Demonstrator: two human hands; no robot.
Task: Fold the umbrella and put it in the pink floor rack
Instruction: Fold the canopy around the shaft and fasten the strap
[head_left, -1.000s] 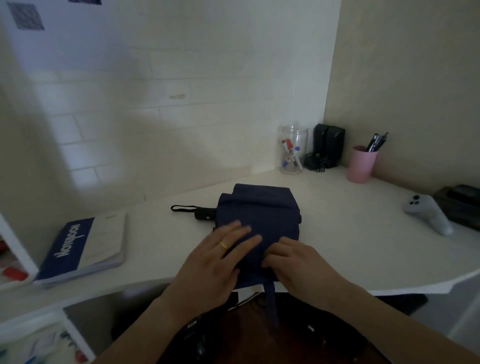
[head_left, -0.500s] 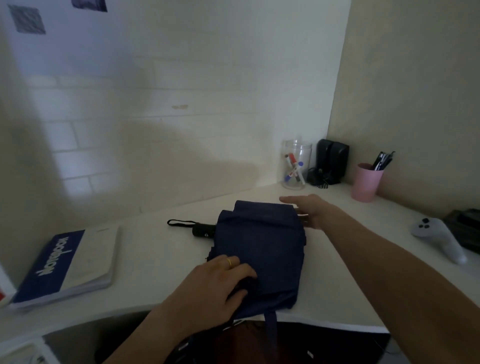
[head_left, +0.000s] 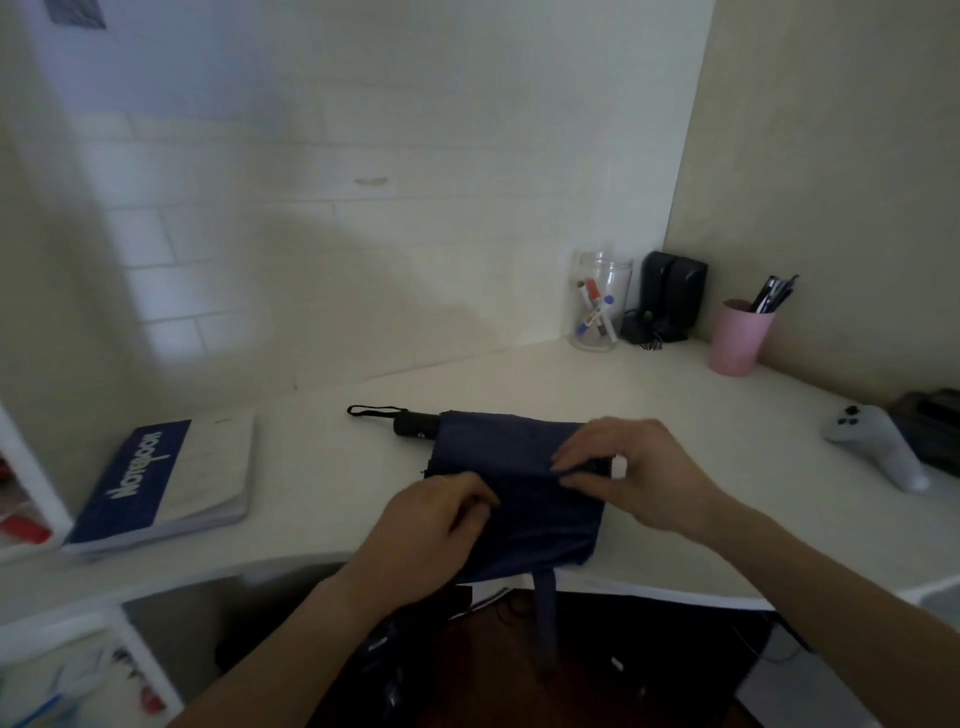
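A collapsed navy umbrella lies flat on the white desk, its black handle and wrist loop pointing left. Its closing strap hangs over the desk's front edge. My left hand pinches the fabric on the near left side. My right hand grips the fabric's right part, fingers curled around a fold. The pink floor rack is not in view.
A blue and white notebook lies at the left. In the far corner stand a clear jar with markers, black speakers and a pink pen cup. A grey controller lies at the right.
My right hand reached to the umbrella's far edge, then came back over the fabric with a fold. My left hand shifted slightly left along the near side.
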